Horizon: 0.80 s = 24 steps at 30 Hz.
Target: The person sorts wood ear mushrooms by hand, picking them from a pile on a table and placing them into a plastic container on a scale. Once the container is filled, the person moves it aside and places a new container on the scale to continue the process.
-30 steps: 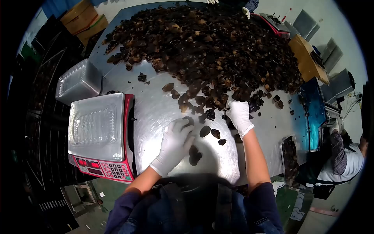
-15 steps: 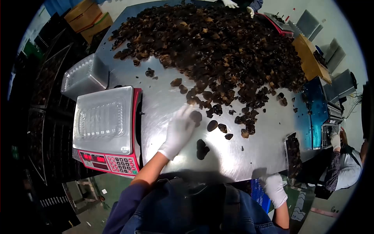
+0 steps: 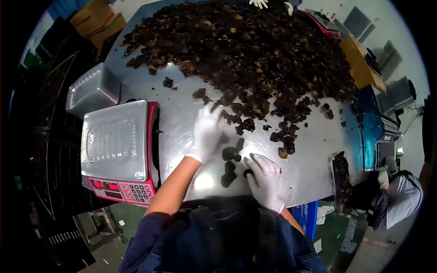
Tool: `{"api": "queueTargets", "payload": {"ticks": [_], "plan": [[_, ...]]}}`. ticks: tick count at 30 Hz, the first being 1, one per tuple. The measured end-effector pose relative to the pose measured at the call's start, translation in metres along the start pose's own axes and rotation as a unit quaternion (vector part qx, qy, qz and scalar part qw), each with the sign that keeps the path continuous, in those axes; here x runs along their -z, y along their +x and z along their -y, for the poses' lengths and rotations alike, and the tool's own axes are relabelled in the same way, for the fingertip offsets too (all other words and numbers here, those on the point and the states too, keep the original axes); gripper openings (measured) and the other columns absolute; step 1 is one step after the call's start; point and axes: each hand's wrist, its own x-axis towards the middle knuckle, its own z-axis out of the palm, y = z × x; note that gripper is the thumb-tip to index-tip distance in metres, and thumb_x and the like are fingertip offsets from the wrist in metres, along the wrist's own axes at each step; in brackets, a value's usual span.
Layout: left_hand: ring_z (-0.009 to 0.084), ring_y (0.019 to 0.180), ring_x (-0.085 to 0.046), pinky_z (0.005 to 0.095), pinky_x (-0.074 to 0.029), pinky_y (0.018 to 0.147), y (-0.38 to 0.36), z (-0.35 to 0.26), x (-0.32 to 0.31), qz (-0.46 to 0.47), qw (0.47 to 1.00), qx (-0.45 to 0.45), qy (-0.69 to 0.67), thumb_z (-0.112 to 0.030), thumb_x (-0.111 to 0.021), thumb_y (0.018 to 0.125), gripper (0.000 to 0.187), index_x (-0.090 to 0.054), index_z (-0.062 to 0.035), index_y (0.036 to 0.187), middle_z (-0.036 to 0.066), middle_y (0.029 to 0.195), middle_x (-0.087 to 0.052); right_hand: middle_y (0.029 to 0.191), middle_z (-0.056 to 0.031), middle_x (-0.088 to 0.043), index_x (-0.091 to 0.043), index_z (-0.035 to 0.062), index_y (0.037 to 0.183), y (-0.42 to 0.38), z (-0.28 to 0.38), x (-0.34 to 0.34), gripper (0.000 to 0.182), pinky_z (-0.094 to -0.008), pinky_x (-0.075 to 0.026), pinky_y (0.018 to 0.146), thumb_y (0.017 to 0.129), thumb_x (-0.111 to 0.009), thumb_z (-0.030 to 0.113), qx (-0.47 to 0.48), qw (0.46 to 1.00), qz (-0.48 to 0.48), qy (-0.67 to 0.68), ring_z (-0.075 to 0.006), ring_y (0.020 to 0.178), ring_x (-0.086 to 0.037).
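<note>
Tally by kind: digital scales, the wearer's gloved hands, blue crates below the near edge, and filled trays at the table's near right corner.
Near digital scale and far digital scale: 2
Gloved left hand and right hand: 2
Blue crate: 1
Filled tray: 1
Total: 6

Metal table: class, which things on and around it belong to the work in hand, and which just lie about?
Work, judging by placement:
- left hand, right hand
- dark pieces, within reach
- probably scale, clear tray on it

Apparently lying about:
- papers on the floor
- cardboard box
</note>
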Motion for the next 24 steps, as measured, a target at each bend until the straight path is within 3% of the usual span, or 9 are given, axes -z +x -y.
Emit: {"api": "queueTargets", "payload": {"ticks": [5,7,12,16,17,18,20,23,24], "plan": [[0.0343,0.103,-0.056,0.0417,-0.049,0.088,0.013,0.004,-0.005,0.093,0.993,0.074,0.013,-0.004,-0.067,0.079,0.018,-0.064,-0.0002,0.096,0.015,0.103,-0.058,0.096,-0.0131,-0.066,-0.064,0.0053,0.109,-0.030,-0.041,0.029,0.031,-0.0413,-0.051,0.075,0.078,-0.073,0.006,-0.229,0.969,-0.046,-0.073,-0.0325,0.086,-0.063],[0.0347,0.101,-0.057,0.0413,-0.049,0.087,0.003,0.004,-0.006,0.079,0.995,0.061,0.006,-0.002,-0.066,0.079,0.016,-0.064,-0.0002,0.094,0.016,0.101,-0.058,0.085,-0.0137,-0.064,-0.067,0.0052,0.090,-0.047,-0.064,0.017,0.012,-0.0422,-0.050,0.070,0.080,-0.071,0.008,-0.169,0.984,-0.058,-0.021,-0.0326,0.077,-0.062],[0.0348,0.092,-0.060,0.0406,-0.051,0.080,-0.020,-0.001,0.027,0.112,0.988,0.068,-0.081,-0.002,-0.062,0.078,0.018,-0.066,-0.0030,0.096,0.016,0.097,-0.060,0.079,-0.0115,-0.065,-0.067,0.0110,0.077,-0.115,-0.058,0.092,0.003,-0.0391,-0.054,0.067,0.075,-0.067,0.011,-0.068,0.961,0.268,-0.023,-0.0314,0.074,-0.065],[0.0324,0.090,-0.060,0.0393,-0.052,0.079,-0.028,-0.025,0.045,0.233,0.952,0.096,-0.172,-0.012,-0.071,0.075,0.024,-0.070,-0.0066,0.099,0.012,0.098,-0.062,0.102,-0.0132,-0.070,-0.071,0.0111,0.104,-0.095,-0.039,0.137,0.021,-0.0368,-0.055,0.076,0.083,-0.069,0.015,-0.169,0.881,0.437,-0.068,-0.0312,0.089,-0.069],[0.0324,0.090,-0.060,0.0393,-0.052,0.079,-0.025,-0.030,0.040,0.233,0.952,0.096,-0.172,-0.012,-0.071,0.075,0.024,-0.070,-0.0066,0.099,0.012,0.098,-0.062,0.106,-0.0150,-0.070,-0.070,0.0094,0.112,-0.104,-0.068,0.107,0.028,-0.0356,-0.055,0.079,0.084,-0.070,0.014,-0.106,0.971,0.181,0.110,-0.0318,0.095,-0.068],[0.0308,0.093,-0.061,0.0381,-0.051,0.082,-0.021,-0.034,0.035,0.185,0.977,0.024,-0.105,-0.010,-0.071,0.074,0.027,-0.070,-0.0049,0.101,0.012,0.097,-0.063,0.111,-0.0163,-0.068,-0.067,0.0069,0.115,-0.076,-0.055,0.103,0.032,-0.0379,-0.054,0.083,0.084,-0.071,0.015,-0.182,0.971,0.088,0.128,-0.0333,0.101,-0.065],[0.0300,0.107,-0.058,0.0395,-0.049,0.091,-0.010,-0.048,0.022,0.130,0.990,-0.047,-0.042,-0.013,-0.071,0.076,0.033,-0.070,-0.0055,0.108,0.013,0.110,-0.064,0.139,-0.0261,-0.048,-0.053,0.0027,0.133,-0.036,-0.066,0.067,0.054,-0.0490,-0.041,0.101,0.085,-0.071,0.021,-0.187,0.976,-0.039,-0.102,-0.0424,0.123,-0.049],[0.0334,0.115,-0.053,0.0428,-0.046,0.098,-0.003,-0.042,-0.014,0.066,0.978,-0.186,0.061,-0.016,-0.068,0.079,0.038,-0.068,-0.0095,0.117,0.014,0.126,-0.059,0.145,-0.0321,-0.037,-0.046,-0.0012,0.139,0.001,-0.087,0.012,0.070,-0.0509,-0.033,0.111,0.082,-0.073,0.031,-0.182,0.971,-0.093,-0.122,-0.0483,0.134,-0.037],[0.0358,0.123,-0.049,0.0458,-0.042,0.103,-0.005,-0.041,-0.009,0.174,0.959,-0.191,0.119,-0.020,-0.065,0.084,0.041,-0.065,-0.0128,0.124,0.014,0.140,-0.051,0.146,-0.0319,-0.036,-0.047,-0.0001,0.139,0.001,-0.081,-0.001,0.069,-0.0528,-0.031,0.111,0.082,-0.073,0.030,-0.157,0.978,-0.079,-0.112,-0.0475,0.135,-0.036]]}}
